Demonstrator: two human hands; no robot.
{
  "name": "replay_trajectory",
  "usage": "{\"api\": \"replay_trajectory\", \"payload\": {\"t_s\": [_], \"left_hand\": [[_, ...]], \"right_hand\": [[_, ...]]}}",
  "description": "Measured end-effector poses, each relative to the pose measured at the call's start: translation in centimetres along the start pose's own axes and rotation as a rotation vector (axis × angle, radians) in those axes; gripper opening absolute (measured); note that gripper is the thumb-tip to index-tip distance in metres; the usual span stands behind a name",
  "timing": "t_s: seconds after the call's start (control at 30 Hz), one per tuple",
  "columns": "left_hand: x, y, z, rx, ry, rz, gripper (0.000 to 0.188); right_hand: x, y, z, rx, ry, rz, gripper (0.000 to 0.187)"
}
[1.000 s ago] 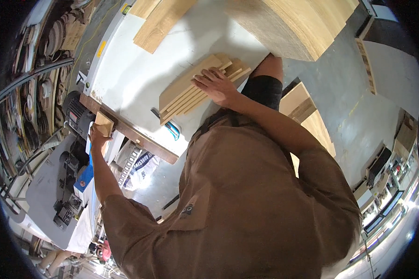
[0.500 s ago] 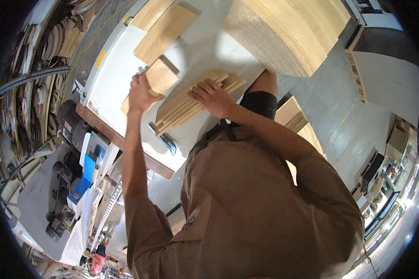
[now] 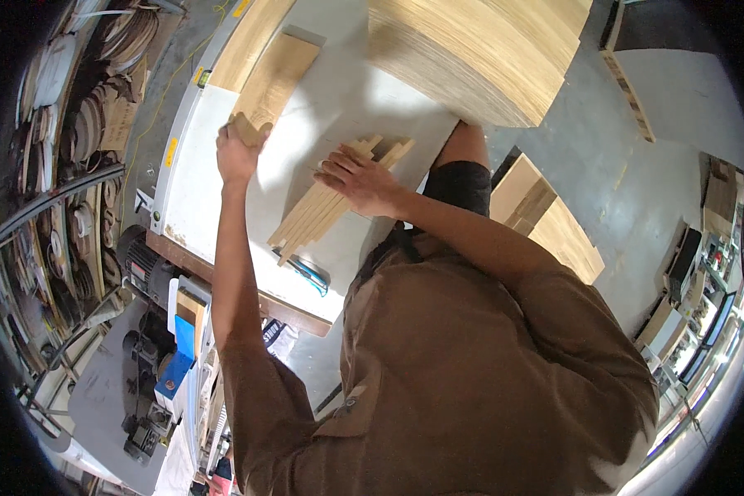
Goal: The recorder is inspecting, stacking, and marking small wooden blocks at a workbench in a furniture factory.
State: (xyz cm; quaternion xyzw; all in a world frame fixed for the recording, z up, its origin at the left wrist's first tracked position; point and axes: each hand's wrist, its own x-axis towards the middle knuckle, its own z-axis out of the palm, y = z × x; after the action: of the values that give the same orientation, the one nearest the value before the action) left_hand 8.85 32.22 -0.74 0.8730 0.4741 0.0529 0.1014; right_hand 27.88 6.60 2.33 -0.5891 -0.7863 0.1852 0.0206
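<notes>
My left hand (image 3: 240, 155) is closed round the near end of a short wooden board (image 3: 277, 74) by the table's left edge. Its thumb and fingers cover that end, so where the held piece meets any board beneath cannot be made out. My right hand (image 3: 360, 183) lies over the far part of a bundle of narrow wooden strips (image 3: 312, 217), fingers bent across them. The strips lie side by side with uneven ends, slanting toward me. Close to their near ends rests a blue utility knife (image 3: 312, 279), partly covered by the strips.
A longer pale board (image 3: 252, 37) lies along the white table (image 3: 202, 178) at the far left. Large stacked curved panels (image 3: 479, 58) stand at the far right of the table. More wooden panels (image 3: 546, 219) are low at my right, and a motor (image 3: 145, 264) is beyond the left edge.
My left hand has carried its board away from me, toward the other boards. The strips under my right hand have spread flatter. The whole view has shifted a little.
</notes>
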Motion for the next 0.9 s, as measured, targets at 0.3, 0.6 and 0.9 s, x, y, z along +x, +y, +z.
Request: {"api": "replay_trajectory", "payload": {"t_s": [0.3, 0.6, 0.9], "left_hand": [[4.6, 1.7, 1.0, 0.057, -0.275, -0.177, 0.130], [-2.1, -1.0, 1.3, -0.524, -0.309, -0.112, 0.038], [-8.6, -1.3, -3.5, -0.606, -0.611, -0.096, 0.032]], "right_hand": [[-0.4, 1.1, 2.7, -0.483, 0.145, -0.031, 0.064], [-0.3, 0.3, 0.3, -0.040, 0.085, -0.037, 0.069], [-0.7, -0.1, 0.2, 0.006, 0.152, -0.012, 0.082]]}}
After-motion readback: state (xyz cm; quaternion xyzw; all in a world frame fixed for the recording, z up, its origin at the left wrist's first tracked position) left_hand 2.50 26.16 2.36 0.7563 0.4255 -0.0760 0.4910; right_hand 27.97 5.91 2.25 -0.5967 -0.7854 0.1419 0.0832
